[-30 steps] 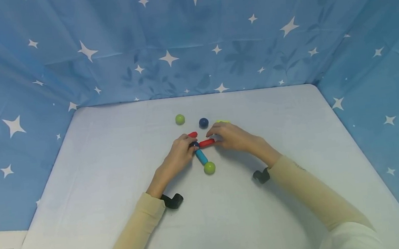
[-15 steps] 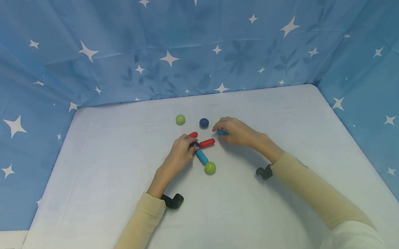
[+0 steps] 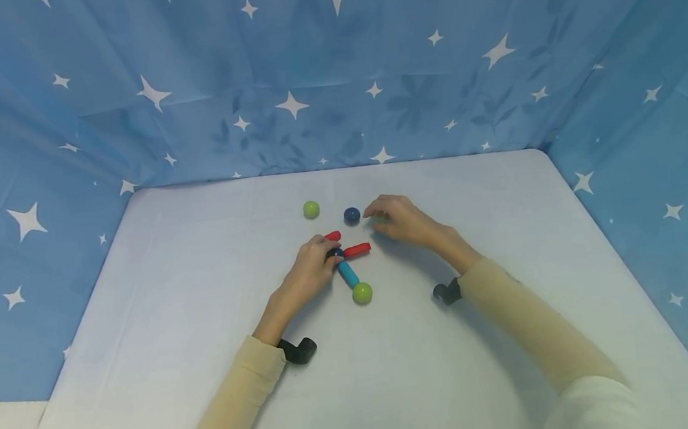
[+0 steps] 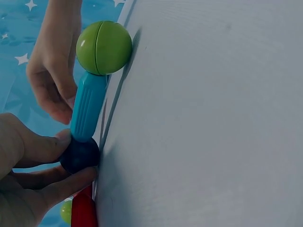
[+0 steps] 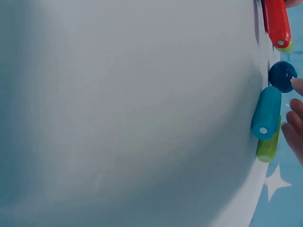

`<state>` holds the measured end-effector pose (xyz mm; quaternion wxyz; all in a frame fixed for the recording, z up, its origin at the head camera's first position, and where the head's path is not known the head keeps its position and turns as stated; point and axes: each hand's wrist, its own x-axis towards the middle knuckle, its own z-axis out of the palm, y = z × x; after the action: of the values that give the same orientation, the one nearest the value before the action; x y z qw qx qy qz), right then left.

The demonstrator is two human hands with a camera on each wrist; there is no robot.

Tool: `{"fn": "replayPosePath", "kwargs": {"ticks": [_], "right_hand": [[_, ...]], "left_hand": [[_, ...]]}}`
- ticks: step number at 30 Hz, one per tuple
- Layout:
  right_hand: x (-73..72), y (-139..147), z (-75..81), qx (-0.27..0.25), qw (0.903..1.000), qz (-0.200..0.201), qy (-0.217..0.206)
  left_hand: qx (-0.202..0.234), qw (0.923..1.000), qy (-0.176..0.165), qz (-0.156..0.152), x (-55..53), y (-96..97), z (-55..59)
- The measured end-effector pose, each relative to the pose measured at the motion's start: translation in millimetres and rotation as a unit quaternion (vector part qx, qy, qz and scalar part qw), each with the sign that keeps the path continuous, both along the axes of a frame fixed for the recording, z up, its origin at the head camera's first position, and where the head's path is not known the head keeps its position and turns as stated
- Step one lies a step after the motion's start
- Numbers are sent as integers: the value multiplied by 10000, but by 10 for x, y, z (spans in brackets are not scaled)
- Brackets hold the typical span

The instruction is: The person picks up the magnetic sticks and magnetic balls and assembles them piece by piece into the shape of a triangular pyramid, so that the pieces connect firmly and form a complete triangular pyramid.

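My left hand [image 3: 308,266] pinches a dark blue ball [image 4: 79,155] between thumb and fingers. A light blue rod [image 4: 88,106] joins that ball to a green ball [image 4: 104,47]. One red rod [image 3: 357,250] extends right from the held ball; another red rod [image 3: 334,236] shows behind my left fingers. My right hand [image 3: 405,221] is extended at a loose dark blue ball [image 3: 352,216], fingers spread and gripping nothing; whether a fingertip touches the ball is unclear. Under it lie a second light blue rod [image 5: 266,113] and a yellow-green rod [image 5: 269,146], mostly hidden in the head view.
A loose green ball [image 3: 311,209] rests farther back on the white table [image 3: 226,219]. Black wrist-worn pieces stick out by both sleeves, one [image 3: 298,351] at the left and one [image 3: 447,292] at the right. Blue star-printed curtains [image 3: 330,71] border the table.
My right hand has left the end of the red rod, moved back past the loose light blue rod, and come to the loose dark blue ball. My left hand keeps its pinch.
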<state>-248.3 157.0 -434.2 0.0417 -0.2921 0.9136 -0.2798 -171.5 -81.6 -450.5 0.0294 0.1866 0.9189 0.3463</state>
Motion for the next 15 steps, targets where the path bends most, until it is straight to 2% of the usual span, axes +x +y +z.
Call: {"fn": "replayPosePath", "kwargs": {"ticks": [4, 7, 15], "right_hand": [[-76, -58, -25, -285, 9994, -186, -44], [-134, -101, -46, -275, 9994, -191, -2], [-191, -226, -59, -213, 9996, 95, -183]], "left_hand": [[17, 10000, 21, 15, 4, -4, -4], [20, 10000, 64, 13, 4, -6, -6], [31, 9999, 124, -40, -2, 7, -6]]}}
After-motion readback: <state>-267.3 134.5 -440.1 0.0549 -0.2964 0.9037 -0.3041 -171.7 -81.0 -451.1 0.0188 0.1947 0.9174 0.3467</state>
